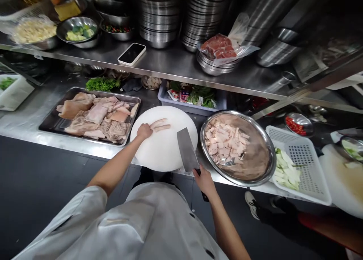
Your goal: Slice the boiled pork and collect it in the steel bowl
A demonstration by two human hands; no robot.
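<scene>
On the round white cutting board (pixel 159 154) lie a few pale strips of meat (pixel 162 127). My left hand (pixel 145 131) is closed over their left ends at the board's left side. A cleaver (pixel 187 150) is gripped by its dark handle in my right hand (pixel 204 179), just off the board's right front edge. Its broad blade lies flat-on to my view over the right part of the board. Left of the board, a metal tray (pixel 45 125) holds large slabs of pale meat (pixel 98 114). To the right, a steel bowl (pixel 262 154) contains cut meat pieces (pixel 225 140).
A shelf edge (pixel 170 72) runs above the counter, bearing a phone (pixel 132 54), stacked steel bowls (pixel 159 23) and bagged red meat (pixel 218 48). A lilac bin (pixel 193 108) sits behind the board. A white basket (pixel 307 161) stands at right, near another person's shoe (pixel 251 205).
</scene>
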